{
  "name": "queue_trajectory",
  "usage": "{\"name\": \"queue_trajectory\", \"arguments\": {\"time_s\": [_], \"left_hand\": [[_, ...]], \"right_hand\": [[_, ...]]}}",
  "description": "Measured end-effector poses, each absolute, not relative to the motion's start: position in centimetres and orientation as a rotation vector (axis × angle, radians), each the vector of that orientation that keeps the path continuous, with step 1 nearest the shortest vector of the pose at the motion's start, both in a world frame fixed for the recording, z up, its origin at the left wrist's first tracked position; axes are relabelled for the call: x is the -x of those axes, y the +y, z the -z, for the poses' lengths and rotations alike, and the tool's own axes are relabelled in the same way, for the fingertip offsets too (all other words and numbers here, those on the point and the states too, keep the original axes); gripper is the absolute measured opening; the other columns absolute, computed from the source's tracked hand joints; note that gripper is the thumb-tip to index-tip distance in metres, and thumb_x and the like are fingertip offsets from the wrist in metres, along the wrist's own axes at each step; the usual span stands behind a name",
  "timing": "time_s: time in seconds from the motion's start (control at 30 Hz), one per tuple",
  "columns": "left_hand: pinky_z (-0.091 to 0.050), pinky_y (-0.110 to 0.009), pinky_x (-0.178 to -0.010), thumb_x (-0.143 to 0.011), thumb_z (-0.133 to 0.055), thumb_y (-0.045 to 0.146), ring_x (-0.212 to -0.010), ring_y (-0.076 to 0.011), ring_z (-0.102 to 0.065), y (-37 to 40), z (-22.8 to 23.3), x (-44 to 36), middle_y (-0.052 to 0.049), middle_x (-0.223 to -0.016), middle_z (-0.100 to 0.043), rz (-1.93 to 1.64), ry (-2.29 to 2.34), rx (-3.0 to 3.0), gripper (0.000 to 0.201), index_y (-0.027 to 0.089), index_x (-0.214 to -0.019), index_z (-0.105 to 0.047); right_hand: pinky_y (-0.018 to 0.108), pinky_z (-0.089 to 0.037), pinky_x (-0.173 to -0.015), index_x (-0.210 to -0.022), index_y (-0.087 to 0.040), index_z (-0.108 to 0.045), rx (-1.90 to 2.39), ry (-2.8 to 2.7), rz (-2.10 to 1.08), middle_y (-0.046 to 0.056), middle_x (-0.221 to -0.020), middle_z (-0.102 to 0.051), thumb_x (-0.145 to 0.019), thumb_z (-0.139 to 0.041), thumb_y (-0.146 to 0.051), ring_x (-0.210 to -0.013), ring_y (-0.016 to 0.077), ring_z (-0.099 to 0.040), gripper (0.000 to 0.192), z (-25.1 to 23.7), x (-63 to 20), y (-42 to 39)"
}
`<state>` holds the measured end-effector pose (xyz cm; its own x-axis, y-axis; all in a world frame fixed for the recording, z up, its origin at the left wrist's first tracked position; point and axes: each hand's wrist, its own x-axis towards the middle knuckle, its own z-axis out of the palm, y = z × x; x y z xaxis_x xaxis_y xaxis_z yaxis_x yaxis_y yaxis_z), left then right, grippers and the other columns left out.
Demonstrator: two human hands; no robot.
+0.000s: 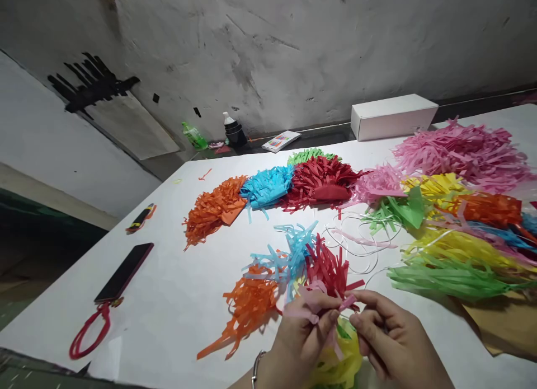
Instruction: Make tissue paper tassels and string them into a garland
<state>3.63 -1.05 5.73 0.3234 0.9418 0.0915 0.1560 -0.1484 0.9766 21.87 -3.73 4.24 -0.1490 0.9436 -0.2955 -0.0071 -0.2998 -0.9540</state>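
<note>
1. Pink tissue strip [348, 303], lower right of centre, pinched in the left hand [308, 326]; right hand [388, 328], thumb and forefinger close together at the strip's right end, grip on it unclear.
2. Yellow tassel [343, 358] below the hands, bottom edge; red tassel [329, 266] just above; orange tassel [255, 296] leftward.
3. Phone [125, 272], lower left; white box [392, 119], upper right.
</note>
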Motion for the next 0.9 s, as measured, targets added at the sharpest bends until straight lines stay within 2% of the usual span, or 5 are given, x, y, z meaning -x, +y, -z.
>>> {"name": "queue_trajectory", "arguments": {"time_s": [0.1,0.47,0.7,0.8,0.9], "left_hand": [[-0.048,-0.024,-0.064,-0.098,-0.056,0.039,-0.070,-0.0163,-0.062,-1.0,-6.3,-3.2,-0.007,-0.079,-0.069,-0.934,1.013,-1.636,0.028,0.019,-0.101,-0.075],[-0.040,-0.021,-0.057,-0.094,-0.063,0.041,-0.062,-0.0113,-0.052,-1.3,-5.0,-3.4,-0.002,-0.072,-0.062,-0.913,0.895,-1.281,0.026,0.018,-0.094,-0.074],[-0.045,-0.024,-0.061,-0.097,-0.057,0.038,-0.066,-0.0147,-0.060,-1.7,-4.8,-3.1,-0.005,-0.076,-0.068,-0.901,0.999,-1.606,0.026,0.017,-0.096,-0.073],[-0.047,-0.027,-0.066,-0.099,-0.050,0.029,-0.071,-0.0170,-0.062,-1.7,-3.6,-2.9,-0.007,-0.080,-0.070,-0.916,0.984,-2.007,0.024,0.018,-0.103,-0.071],[-0.046,-0.028,-0.065,-0.099,-0.047,0.027,-0.067,-0.0168,-0.062,-1.6,-1.2,-3.5,-0.006,-0.075,-0.069,-1.003,0.924,-2.259,0.023,0.018,-0.104,-0.068]], "right_hand": [[0.017,-0.034,-0.038,-0.111,-0.019,-0.070,1.337,-1.064,-1.606,-0.003,-0.056,-0.059,-0.086,-0.063,-0.061,-0.036,0.0061,-0.042,0.050,-3.6,-21.8,-3.8],[0.018,-0.036,-0.041,-0.104,-0.024,-0.075,1.474,-1.236,-1.145,-0.003,-0.056,-0.056,-0.087,-0.062,-0.055,-0.045,0.0100,-0.046,0.038,-4.6,-21.1,-4.2],[0.018,-0.031,-0.037,-0.116,-0.019,-0.067,1.234,-0.960,-1.773,-0.004,-0.056,-0.057,-0.081,-0.066,-0.066,-0.036,0.0064,-0.040,0.058,-3.9,-21.4,-4.0],[0.017,-0.032,-0.039,-0.100,-0.019,-0.070,1.280,-0.965,-1.625,-0.004,-0.057,-0.057,-0.084,-0.065,-0.062,-0.038,0.0061,-0.042,0.046,-4.2,-20.8,-4.0],[0.019,-0.046,-0.054,-0.074,-0.020,-0.069,1.285,-1.082,-1.248,0.001,-0.069,-0.063,-0.086,-0.068,-0.052,-0.061,0.0126,-0.058,0.034,-4.1,-20.5,-3.7]]}}
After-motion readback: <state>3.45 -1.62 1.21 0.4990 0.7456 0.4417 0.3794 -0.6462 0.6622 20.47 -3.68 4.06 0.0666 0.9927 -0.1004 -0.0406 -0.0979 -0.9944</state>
